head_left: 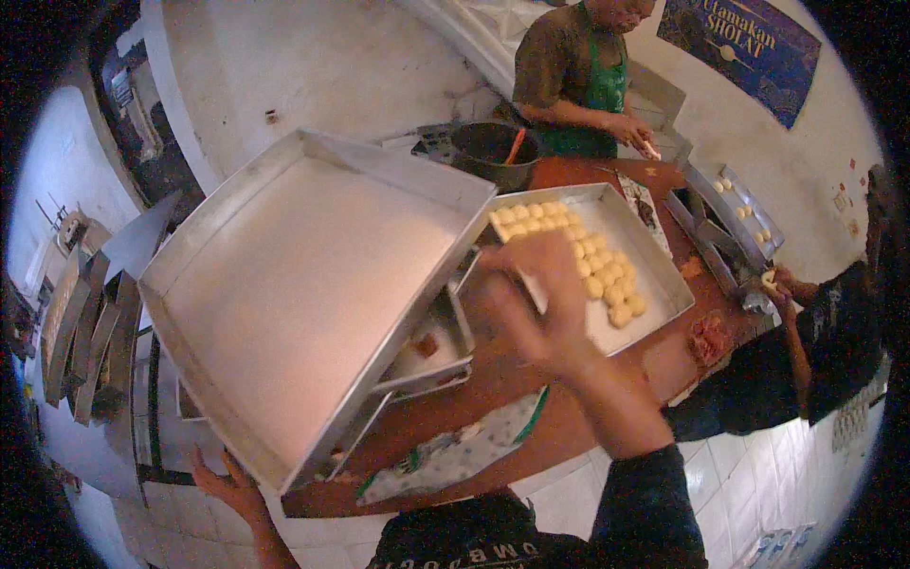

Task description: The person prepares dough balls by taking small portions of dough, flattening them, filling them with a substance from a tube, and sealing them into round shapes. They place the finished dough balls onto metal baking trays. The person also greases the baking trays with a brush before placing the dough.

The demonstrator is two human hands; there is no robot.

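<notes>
A big, shallow metal tray with a bare inner surface sits tilted over other trays at the left of the table. Beside its near left corner is my left hand, fingers spread apart; whether it touches the rim I cannot tell. My right hand, smeared by motion, hovers between that tray and a second metal tray. Rows of round yellow dough balls fill part of the second tray. My hand hides some of them, and its fingers are too blurred to read.
A patterned plastic bag lies at the red-brown table's near edge. Behind stands a dark pot with an orange handle. One person in a green apron works opposite, another person at right, near a smaller tray.
</notes>
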